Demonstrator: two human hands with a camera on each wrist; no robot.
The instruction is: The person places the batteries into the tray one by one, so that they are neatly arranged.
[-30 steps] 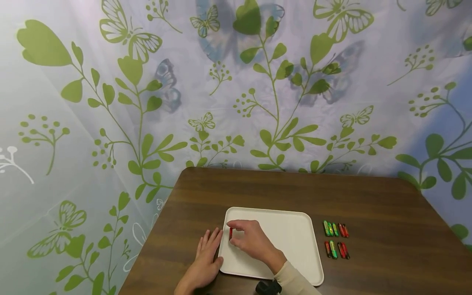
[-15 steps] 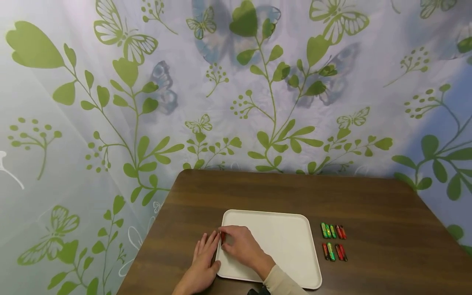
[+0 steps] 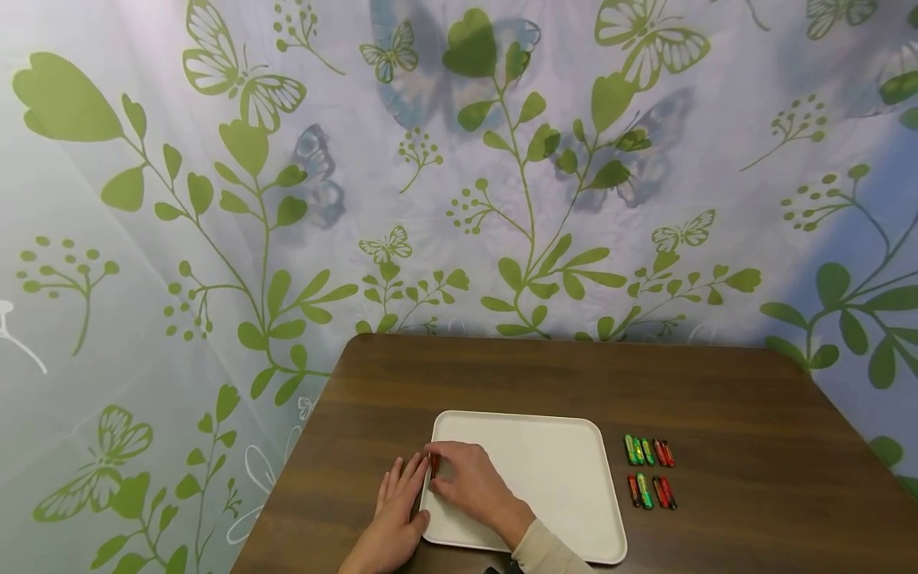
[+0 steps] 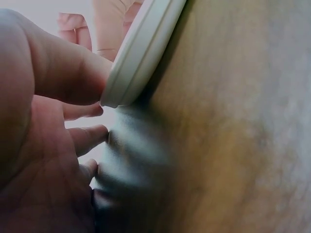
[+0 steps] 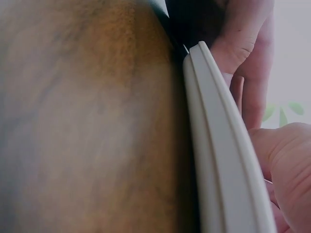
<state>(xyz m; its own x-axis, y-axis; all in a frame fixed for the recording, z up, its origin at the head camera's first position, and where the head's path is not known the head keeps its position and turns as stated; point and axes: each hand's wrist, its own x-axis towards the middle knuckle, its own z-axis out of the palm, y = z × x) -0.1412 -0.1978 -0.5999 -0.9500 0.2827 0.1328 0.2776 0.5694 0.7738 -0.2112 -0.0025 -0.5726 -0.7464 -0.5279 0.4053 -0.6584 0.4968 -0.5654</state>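
A small red-and-black battery (image 3: 433, 465) stands lengthwise at the left edge of the white tray (image 3: 541, 454), between the thumb and fingers of my right hand (image 3: 476, 489). Whether it rests on the tray's floor or its rim I cannot tell. My left hand (image 3: 393, 512) lies on the table just left of the tray, its fingers straight and its fingertips beside the battery. In the left wrist view, the left thumb (image 4: 73, 73) touches the tray's rim. The right wrist view shows the tray's side wall (image 5: 221, 141) and parts of both hands; the battery is hidden there.
Right of the tray, two rows of batteries lie on the brown wooden table (image 3: 739, 414): green ones (image 3: 638, 450) and red ones (image 3: 664, 453) behind, a red one, a green one (image 3: 645, 492) and more red ones in front. A patterned curtain (image 3: 531, 199) hangs behind the table.
My right hand has moved left with the battery, from inside the tray to its left edge. The left hand stays beside the tray. Over the last half second little differs.
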